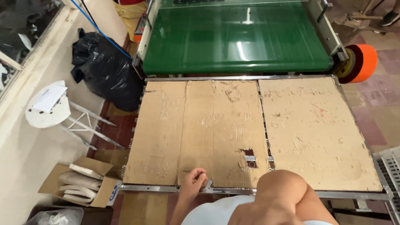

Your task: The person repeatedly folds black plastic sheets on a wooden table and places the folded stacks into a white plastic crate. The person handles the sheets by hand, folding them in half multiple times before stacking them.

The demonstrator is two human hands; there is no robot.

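Metal-framed table [233, 191]; worn cardboard sheets [200, 129]

Right hand hidden, edges cropped

The bent right arm [283, 196] at 5 o'clock hides its own hand. The left hand [193, 183] curls over something too small to tell. The green conveyor [237, 39] is cut off at 12 o'clock, the grey crate [389, 166] at 4 o'clock.

Worn, matt brown cardboard sheets [216, 129] with a rough, torn surface cover the metal-framed worktop [233, 191], beyond which lies a glossy, smooth green conveyor belt [237, 41].
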